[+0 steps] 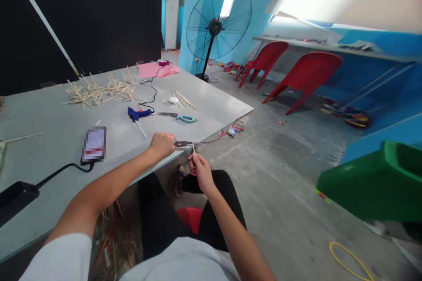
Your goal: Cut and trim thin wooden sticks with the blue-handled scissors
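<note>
My left hand (162, 144) is closed around the light-blue handle of a pair of scissors (183, 144) at the table's front edge. Their dark blades point right, toward a thin wooden stick (193, 146) that my right hand (201, 169) pinches upright just off the edge. Blade tips and stick overlap in view; whether they touch I cannot tell. A second pair of scissors (185, 118) with blue handles lies behind, beside a blue glue gun (138, 114). Several loose sticks (185, 100) rest near a small white lump (173, 100).
Stick frames (99, 91) are heaped at the table's (108, 116) back left, near pink paper (158, 70). A phone (94, 144) lies left of my arm. Beyond stand a large fan (215, 27), red chairs (305, 74) and a green bin (365, 189).
</note>
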A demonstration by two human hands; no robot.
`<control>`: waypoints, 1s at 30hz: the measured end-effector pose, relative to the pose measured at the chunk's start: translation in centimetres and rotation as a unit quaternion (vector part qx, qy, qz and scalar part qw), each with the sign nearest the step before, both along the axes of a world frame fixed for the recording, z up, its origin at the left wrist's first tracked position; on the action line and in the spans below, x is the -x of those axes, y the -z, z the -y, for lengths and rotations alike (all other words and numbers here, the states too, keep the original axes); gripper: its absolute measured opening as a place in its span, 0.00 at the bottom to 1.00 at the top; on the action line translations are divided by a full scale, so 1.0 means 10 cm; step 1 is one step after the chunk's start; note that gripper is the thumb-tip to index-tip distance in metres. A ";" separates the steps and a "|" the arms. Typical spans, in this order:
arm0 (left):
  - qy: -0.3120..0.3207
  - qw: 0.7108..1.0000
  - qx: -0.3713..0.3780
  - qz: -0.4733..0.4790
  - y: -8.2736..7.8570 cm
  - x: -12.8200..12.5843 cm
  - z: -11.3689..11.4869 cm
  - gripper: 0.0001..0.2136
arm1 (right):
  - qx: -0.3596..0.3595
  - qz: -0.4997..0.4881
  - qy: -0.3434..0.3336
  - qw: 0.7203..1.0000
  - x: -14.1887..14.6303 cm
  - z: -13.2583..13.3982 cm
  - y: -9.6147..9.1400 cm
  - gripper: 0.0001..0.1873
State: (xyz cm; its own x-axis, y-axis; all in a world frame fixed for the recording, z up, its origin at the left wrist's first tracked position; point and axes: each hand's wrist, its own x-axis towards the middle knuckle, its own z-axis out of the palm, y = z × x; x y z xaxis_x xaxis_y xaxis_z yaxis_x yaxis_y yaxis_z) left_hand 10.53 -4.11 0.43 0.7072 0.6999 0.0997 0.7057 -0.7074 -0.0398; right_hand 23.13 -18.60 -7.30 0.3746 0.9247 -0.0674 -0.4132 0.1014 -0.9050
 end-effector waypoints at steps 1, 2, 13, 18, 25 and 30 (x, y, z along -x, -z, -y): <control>0.001 1.000 0.000 -0.001 0.00 0.00 0.00 0.15 | 0.004 -0.006 0.001 1.000 -0.01 -0.07 -0.02 0.28; 0.002 1.000 -0.001 -0.001 0.00 0.01 0.00 0.15 | 0.007 -0.011 0.003 1.000 -0.01 -0.12 -0.04 0.27; 0.003 1.000 -0.001 0.003 0.03 0.00 -0.01 0.14 | 0.045 -0.011 0.060 0.997 -0.09 -0.22 -0.09 0.28; 0.004 1.000 -0.002 0.004 0.05 0.01 -0.02 0.14 | 0.059 0.024 0.166 0.984 -0.13 -0.21 -0.06 0.29; 0.004 1.000 -0.004 0.001 0.03 0.00 0.00 0.15 | 0.036 0.134 0.098 0.985 -0.18 -0.16 -0.04 0.30; 0.010 1.000 -0.009 -0.008 0.00 0.00 0.02 0.13 | 0.037 0.092 0.053 0.994 -0.17 -0.17 -0.07 0.32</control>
State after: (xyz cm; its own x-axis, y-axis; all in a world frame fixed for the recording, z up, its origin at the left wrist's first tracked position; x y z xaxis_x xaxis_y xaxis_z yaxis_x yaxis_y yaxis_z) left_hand 10.55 -4.35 0.41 0.7232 0.6833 0.1000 0.6900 -0.7209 -0.0641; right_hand 24.81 -16.91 -6.57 0.4827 0.8741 -0.0550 -0.2298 0.0659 -0.9710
